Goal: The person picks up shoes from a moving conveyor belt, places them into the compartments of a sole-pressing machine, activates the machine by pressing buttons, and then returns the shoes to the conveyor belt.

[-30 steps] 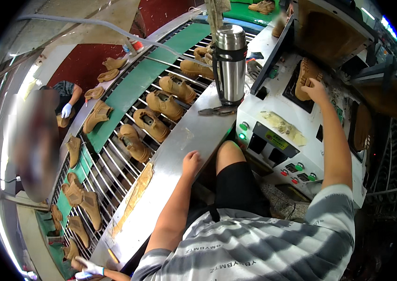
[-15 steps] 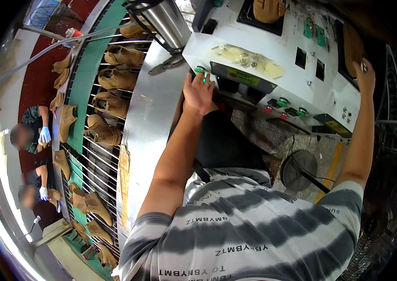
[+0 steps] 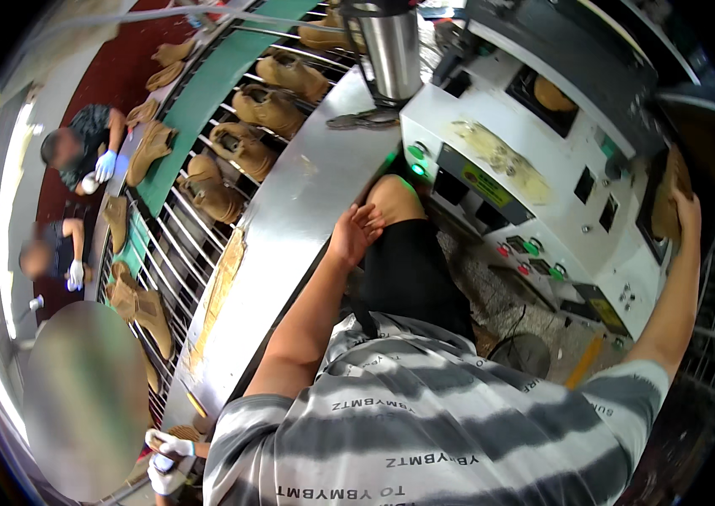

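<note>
My left hand [image 3: 357, 230] hovers beside my knee, palm up and holding nothing, its fingers apart and loosely curled. It is away from the green button [image 3: 416, 151] on the front of the white machine [image 3: 572, 228]. On the machine's right side, my right hand [image 3: 686, 215] grips the edge of a tan shoe [image 3: 669, 194] at a dark recess; its fingers are partly hidden. Another tan shoe [image 3: 552, 94] sits in the machine's other recess, partly covered by a dark curved hood [image 3: 560, 51]. A green light glows below the button.
Left of me runs a metal ledge [image 3: 290, 219] with a steel flask [image 3: 393, 55] and dark pliers [image 3: 363, 120]. Beyond it, several tan shoes [image 3: 269, 110] stand on a bar rack [image 3: 197, 278]. Two gloved people work across it. Other gloved hands [image 3: 168, 460] show close by, lower left.
My left hand has come off the green button area toward my knee. A dark hood now covers part of the machine top. My right hand stays at the shoe, now tilted; the view has turned.
</note>
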The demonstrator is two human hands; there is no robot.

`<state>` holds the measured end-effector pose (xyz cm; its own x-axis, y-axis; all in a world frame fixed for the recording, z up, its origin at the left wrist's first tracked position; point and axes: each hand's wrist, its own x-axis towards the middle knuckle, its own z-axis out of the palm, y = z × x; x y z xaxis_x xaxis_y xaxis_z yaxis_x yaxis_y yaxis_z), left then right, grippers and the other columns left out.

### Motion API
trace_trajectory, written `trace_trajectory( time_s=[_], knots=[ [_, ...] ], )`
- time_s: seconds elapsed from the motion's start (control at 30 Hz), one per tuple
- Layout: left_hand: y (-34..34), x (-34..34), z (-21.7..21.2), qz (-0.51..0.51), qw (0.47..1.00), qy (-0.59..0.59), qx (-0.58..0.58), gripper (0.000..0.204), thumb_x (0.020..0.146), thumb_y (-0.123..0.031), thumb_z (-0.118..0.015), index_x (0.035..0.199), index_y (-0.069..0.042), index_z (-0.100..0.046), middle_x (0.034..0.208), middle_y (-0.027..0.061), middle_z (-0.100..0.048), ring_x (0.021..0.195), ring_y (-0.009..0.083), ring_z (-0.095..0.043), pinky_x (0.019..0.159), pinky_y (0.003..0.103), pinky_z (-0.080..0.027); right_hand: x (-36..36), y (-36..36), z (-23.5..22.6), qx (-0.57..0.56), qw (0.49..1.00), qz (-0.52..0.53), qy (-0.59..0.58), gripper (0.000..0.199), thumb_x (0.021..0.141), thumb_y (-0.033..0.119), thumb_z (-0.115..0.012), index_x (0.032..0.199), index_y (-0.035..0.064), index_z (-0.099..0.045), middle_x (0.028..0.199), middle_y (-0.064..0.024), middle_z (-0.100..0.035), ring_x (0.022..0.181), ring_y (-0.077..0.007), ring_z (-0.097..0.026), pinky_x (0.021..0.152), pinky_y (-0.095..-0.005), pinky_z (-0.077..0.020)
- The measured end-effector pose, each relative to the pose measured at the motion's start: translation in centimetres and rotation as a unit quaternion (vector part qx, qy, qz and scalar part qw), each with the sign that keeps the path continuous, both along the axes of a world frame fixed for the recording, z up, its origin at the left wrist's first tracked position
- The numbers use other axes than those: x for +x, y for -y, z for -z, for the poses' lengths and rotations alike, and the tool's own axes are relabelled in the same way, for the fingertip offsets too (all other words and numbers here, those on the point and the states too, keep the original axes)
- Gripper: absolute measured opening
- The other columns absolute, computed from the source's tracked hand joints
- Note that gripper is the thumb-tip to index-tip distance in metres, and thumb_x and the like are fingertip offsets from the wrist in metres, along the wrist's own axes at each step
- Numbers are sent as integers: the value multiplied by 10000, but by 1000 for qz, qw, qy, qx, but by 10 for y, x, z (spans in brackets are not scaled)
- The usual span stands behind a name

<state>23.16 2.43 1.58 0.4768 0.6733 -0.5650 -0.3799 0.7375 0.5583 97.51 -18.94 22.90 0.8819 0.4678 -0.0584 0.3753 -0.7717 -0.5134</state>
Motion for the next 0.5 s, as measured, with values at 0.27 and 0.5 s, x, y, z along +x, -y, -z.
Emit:
trace_trajectory(
  time_s=[0.27,0.5],
  knots=[
    [19,-48,24,-57,998,7,26,401,955,-341,-442,1212,-52,-548,1057,92,-633,972,233,-612,881,360,-488,-44,94,75,154,900,25,407,645,757,334,-810,1209,-62,-577,1202,-199,-612,1064,-301,-614,920,-353,-493],
    [35,-15,-1,6,1000,-2,18,344,914,-332,-567,1144,-78,-589,1068,86,-624,949,200,-617,851,322,-478,-181,92,96,212,919,178,281,397,688,274,-796,916,-36,-698,1048,-203,-680,839,-297,-673,731,-409,-548]
  ],
)
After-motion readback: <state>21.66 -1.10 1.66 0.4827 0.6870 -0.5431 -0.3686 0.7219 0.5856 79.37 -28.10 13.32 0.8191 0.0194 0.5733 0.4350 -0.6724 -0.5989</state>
